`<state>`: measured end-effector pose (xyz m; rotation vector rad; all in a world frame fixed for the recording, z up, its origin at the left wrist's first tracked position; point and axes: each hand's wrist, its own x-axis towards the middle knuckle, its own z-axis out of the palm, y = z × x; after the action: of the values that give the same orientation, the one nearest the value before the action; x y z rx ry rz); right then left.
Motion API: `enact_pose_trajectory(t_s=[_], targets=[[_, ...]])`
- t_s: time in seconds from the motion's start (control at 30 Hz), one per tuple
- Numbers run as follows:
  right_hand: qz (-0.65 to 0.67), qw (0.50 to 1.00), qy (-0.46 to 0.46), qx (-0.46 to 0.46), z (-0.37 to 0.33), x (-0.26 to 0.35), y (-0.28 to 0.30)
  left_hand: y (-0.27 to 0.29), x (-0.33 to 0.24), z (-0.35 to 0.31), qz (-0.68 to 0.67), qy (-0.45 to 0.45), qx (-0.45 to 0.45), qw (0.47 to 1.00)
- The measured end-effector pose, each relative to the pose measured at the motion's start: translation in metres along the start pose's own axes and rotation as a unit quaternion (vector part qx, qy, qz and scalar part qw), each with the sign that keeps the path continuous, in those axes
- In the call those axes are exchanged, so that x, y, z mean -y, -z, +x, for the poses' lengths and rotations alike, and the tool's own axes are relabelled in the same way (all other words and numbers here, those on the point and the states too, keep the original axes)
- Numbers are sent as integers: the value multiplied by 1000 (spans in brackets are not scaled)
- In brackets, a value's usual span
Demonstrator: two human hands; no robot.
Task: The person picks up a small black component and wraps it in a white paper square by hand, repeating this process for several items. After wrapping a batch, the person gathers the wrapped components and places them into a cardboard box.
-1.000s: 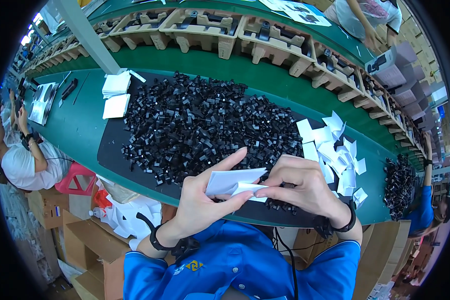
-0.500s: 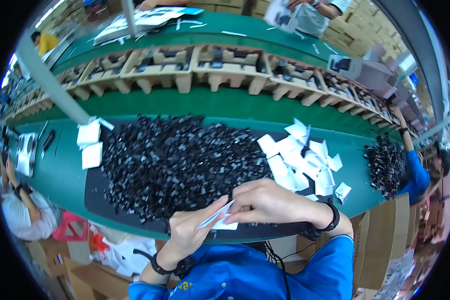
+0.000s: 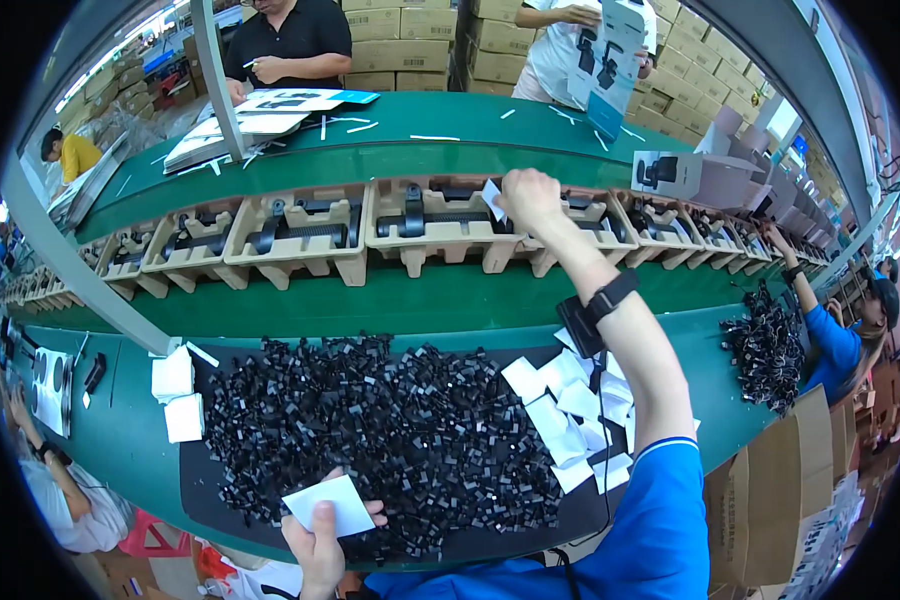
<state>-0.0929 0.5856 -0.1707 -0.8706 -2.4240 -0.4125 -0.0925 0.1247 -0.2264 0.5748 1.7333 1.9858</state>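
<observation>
Over the front edge of a big heap of small black plastic pieces (image 3: 370, 430), my left hand (image 3: 315, 548) grips a white paper square (image 3: 332, 500), thumb on top. My right hand (image 3: 532, 203) reaches far forward, its fingers closed on a white slip of paper (image 3: 493, 199) at the right end of a brown moulded tray (image 3: 440, 240). Black device parts lie in that tray. Folded white papers (image 3: 570, 400) are spread on the dark mat to the right of the heap, partly hidden by my right forearm.
A row of similar trays (image 3: 295, 240) runs across the bench. Two stacks of white squares (image 3: 174, 372) lie left of the heap. Grey posts (image 3: 85, 255) frame the bench. Co-workers stand opposite and sit at both sides; an open cardboard box (image 3: 780, 490) is at right.
My right hand has moved from beside my left hand, over the heap, forward to the tray. My left hand has shifted left with the white paper. The view has tilted up.
</observation>
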Motion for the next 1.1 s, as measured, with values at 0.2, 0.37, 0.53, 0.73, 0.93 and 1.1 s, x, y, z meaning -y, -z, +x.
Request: enact_pose_trajectory(t_s=[0.2, 0.37, 0.53, 0.73, 0.93, 1.1], targets=[[-63, 991, -67, 95, 9, 23, -25, 14, -1, 10, 21, 21, -12, 999], [-71, 987, -81, 119, 4, 22, -28, 19, 1, 9, 33, 24, -15, 999], [-73, 977, -130, 150, 6, 1, -31, 20, 0, 15, 31, 27, 6, 999], [2, 980, -172, 101, -10, -23, 9, 40, 6, 9, 38, 21, -76, 996], [-99, 964, -240, 61, -65, -166, 2, 40, 12, 13, 31, 38, -124, 991], [-91, 938, -322, 92, -74, -186, -21, 29, 14, 13, 31, 39, -83, 995]])
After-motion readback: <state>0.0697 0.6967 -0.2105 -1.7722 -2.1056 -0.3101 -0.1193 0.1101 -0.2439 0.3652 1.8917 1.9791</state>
